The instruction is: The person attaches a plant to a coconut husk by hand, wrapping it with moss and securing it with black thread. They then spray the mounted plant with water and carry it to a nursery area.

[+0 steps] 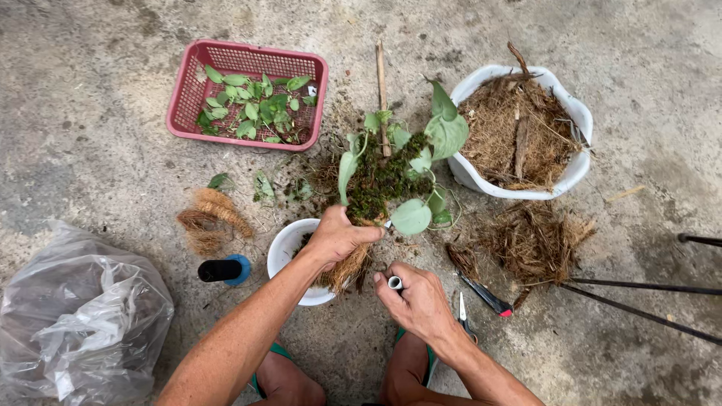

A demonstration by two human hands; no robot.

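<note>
My left hand (336, 237) grips a bundle of moss and coconut fibre (376, 184) with green leafy cuttings stuck in it, held over a small white pot (283, 248). A thin wooden stick (381, 94) runs up from the bundle. My right hand (419, 301) is closed around the end of a white tube (395, 283) just below the bundle. Small scissors (462, 312) lie beside my right wrist.
A pink basket (248, 56) of green cuttings stands at the back left. A white tub (575, 113) of brown fibre sits at the right, loose fibre (538, 244) below it. A crumpled plastic bag (75, 319), a black-and-blue spool (226, 269), a fibre tuft (210, 218) and black rods (647, 301) lie around.
</note>
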